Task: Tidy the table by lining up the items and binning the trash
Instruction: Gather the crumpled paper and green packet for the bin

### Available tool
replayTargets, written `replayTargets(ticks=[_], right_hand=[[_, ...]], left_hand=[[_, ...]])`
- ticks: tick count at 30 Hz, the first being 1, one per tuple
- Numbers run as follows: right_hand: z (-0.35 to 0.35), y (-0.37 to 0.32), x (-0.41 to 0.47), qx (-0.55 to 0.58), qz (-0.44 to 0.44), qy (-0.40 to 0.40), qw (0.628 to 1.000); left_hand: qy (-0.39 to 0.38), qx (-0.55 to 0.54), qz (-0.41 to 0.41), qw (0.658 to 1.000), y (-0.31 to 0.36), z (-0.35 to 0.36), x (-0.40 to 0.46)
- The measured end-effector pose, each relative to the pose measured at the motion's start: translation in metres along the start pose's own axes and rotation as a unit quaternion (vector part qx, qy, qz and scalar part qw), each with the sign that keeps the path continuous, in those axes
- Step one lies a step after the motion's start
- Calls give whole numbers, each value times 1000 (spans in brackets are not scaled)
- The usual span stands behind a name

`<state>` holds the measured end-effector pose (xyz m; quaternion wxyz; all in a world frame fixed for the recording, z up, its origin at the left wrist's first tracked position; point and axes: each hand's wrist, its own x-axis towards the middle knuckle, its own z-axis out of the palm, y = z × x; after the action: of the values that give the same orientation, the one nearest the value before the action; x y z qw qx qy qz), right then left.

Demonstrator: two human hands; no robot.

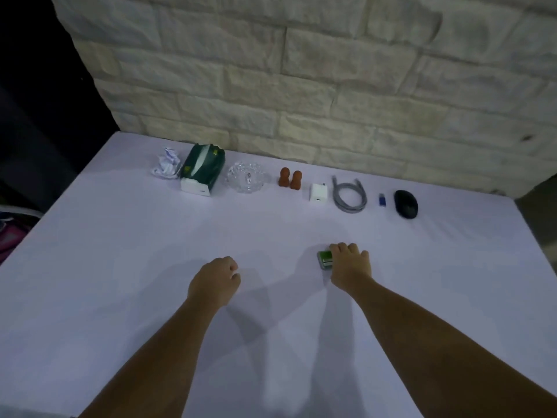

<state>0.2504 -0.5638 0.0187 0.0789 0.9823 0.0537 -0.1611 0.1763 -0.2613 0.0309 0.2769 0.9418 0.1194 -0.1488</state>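
My right hand (349,263) grips a small green box (325,260) at centre right of the frame, its writing too blurred to read; my left hand (215,280) is a loose fist, holding nothing.

Two bare forearms, seemingly no sleeves.

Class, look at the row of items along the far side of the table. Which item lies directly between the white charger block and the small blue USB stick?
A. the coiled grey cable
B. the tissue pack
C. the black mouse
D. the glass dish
A: the coiled grey cable sits right of the white charger block and left of the blue USB stick.
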Motion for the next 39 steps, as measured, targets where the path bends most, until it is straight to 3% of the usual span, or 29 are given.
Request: replayTargets(ticks=[3, 7, 16, 25, 33, 39], right_hand=[[-1, -3, 9, -21, -17, -1, 1000], [-11, -27, 20, 33, -23, 12, 999], [-43, -183, 47, 194, -65, 84, 975], [-79, -288, 81, 253, -50, 83, 963], [-84, -307, 104, 260, -42, 114, 958], [-77, -309, 106, 263, -47, 111, 957]], left_hand=[[14, -21, -11, 1000, -10, -8, 10], [57, -22, -15, 998, -33, -33, 29], [144, 28, -16, 989, -84, -119, 129], [96, 163, 50, 981, -114, -176, 242], [35, 127, 56, 990, -97, -188, 310], [51, 79, 66, 993, -117, -179, 295]])
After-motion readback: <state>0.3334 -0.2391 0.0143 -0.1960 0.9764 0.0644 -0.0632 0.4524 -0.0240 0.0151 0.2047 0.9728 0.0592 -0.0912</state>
